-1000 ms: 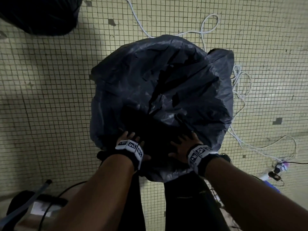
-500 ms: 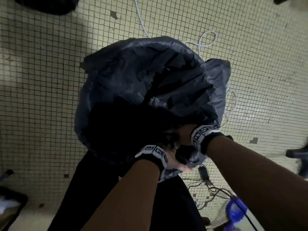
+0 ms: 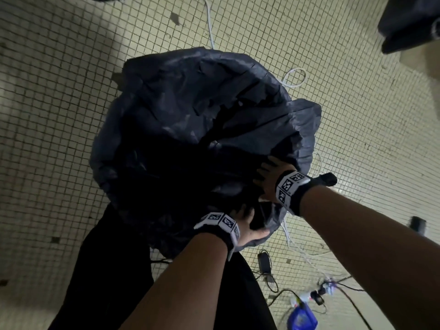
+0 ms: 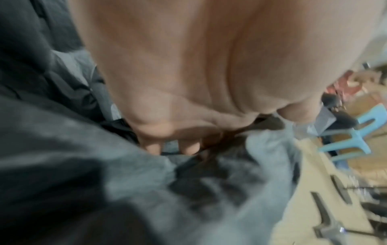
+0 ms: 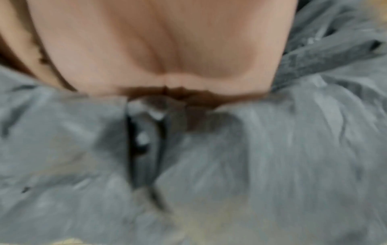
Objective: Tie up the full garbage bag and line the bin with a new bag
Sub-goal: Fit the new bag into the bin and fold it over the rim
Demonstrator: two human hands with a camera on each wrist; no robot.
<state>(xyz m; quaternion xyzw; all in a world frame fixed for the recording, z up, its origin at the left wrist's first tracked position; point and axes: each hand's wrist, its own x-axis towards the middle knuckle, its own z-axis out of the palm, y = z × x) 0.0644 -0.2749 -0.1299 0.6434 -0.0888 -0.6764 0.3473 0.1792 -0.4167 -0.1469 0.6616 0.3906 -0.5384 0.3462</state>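
Observation:
A large dark grey garbage bag [image 3: 190,110] hangs puffed out in front of me above the tiled floor. Its near edge is bunched at my hands. My left hand [image 3: 248,226] grips that bunched edge low down; in the left wrist view its fingertips [image 4: 188,148] curl into the grey plastic [image 4: 104,165]. My right hand [image 3: 271,177] holds the bag's edge a little higher and to the right. In the right wrist view the palm [image 5: 167,49] presses on gathered plastic [image 5: 251,149] and the fingers are hidden. No bin is in view.
White cable [image 3: 294,77] loops over the tiled floor [image 3: 47,115] behind the bag. A black power adapter [image 3: 264,262], more cords and a blue object [image 3: 302,317] lie at lower right. A dark shape [image 3: 409,22] sits at top right. My black trousers [image 3: 114,270] are below.
Both hands moved right along the bag's near edge and came together, the left now just below the right. The edge is more gathered and the bag swung slightly left.

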